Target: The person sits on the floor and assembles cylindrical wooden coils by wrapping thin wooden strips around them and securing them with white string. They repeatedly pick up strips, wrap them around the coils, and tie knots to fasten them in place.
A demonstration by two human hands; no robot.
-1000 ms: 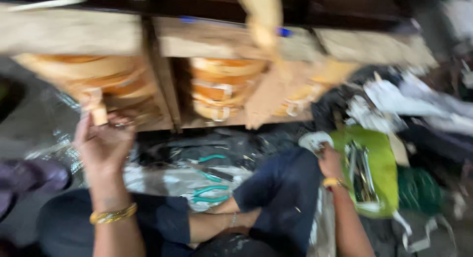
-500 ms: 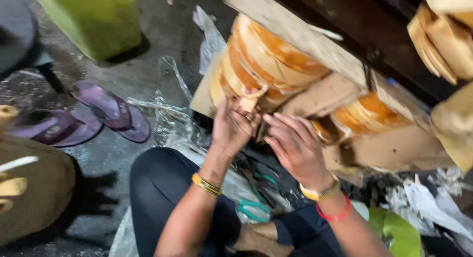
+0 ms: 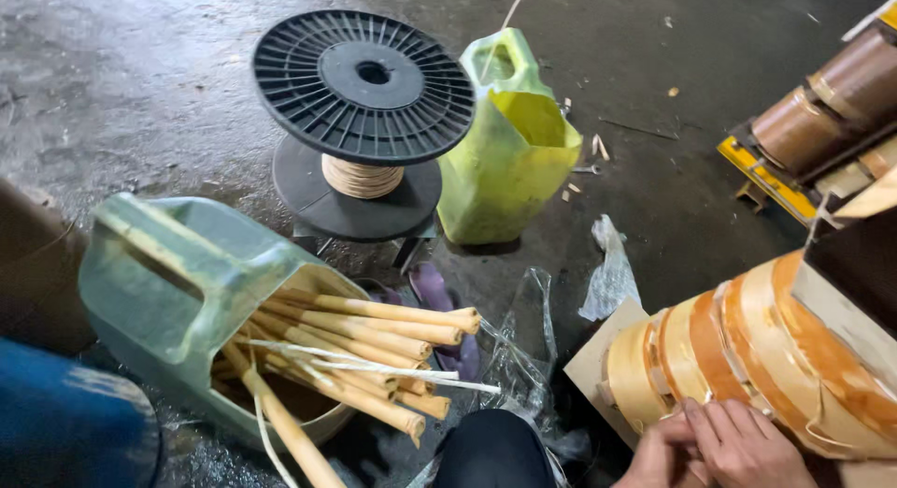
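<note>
My left hand (image 3: 657, 453) and my right hand (image 3: 747, 444) sit side by side at the bottom right edge. Their fingertips press on the lower edge of a large coil (image 3: 747, 348) wound in tan and orange bands. A flat cardboard sheet (image 3: 598, 355) sticks out under the coil's left end. Only the backs of both hands show, so I cannot see whether anything is pinched between the fingers. My dark-clad knee (image 3: 493, 451) is just left of the hands.
A cut-open grey-green jug (image 3: 177, 282) holding several pale sticks (image 3: 374, 331) lies at the left. Behind it stand a black spool (image 3: 364, 86) of tan cord and a cut yellow-green jug (image 3: 514, 142). Crumpled plastic film (image 3: 609, 273) and purple sandals (image 3: 434, 292) lie on the wet concrete floor. More brown coils (image 3: 822, 114) are at top right.
The view has swung left and down onto the floor, bringing the jugs and spool into sight. Both hands stay together at the coil, now at the frame's bottom right.
</note>
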